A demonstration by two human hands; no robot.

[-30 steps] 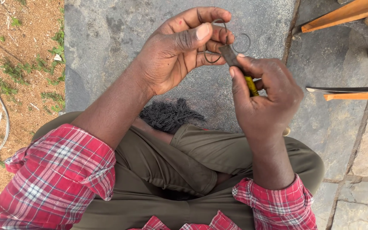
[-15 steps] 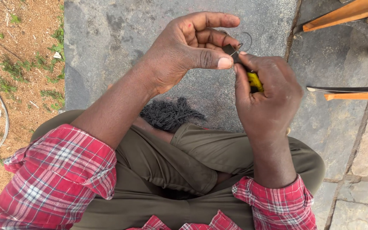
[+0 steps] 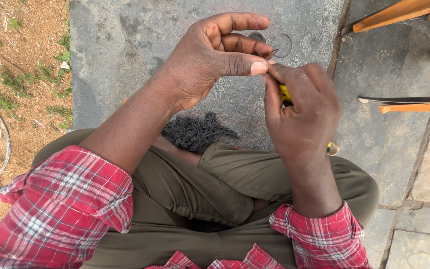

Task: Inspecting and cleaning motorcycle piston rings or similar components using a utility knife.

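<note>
My left hand [image 3: 215, 60] is raised over the stone slab, thumb and fingers pinched on a thin piece of wire [image 3: 271, 52]. My right hand [image 3: 302, 109] is closed around yellow-handled pliers [image 3: 284, 93], whose jaws meet the wire at my left fingertips; the handle end [image 3: 332, 148] shows below my palm. Most of the pliers is hidden inside my fist. Two small wire rings [image 3: 283, 45] lie on the slab just beyond my fingers. A dark bundle of wire pieces [image 3: 195, 132] rests on the slab by my crossed legs.
I sit cross-legged on a grey stone slab [image 3: 120, 40]. Bare soil with sparse grass and a pale hose [image 3: 1, 129] lies to the left. Orange wooden furniture legs [image 3: 399, 10] and a dark metal bar [image 3: 404, 99] stand at the right, over paving stones.
My left thumb has come down from the ring to pinch the wire at the pliers' tip. My right hand has closed more tightly over the pliers, hiding more of the yellow handle.
</note>
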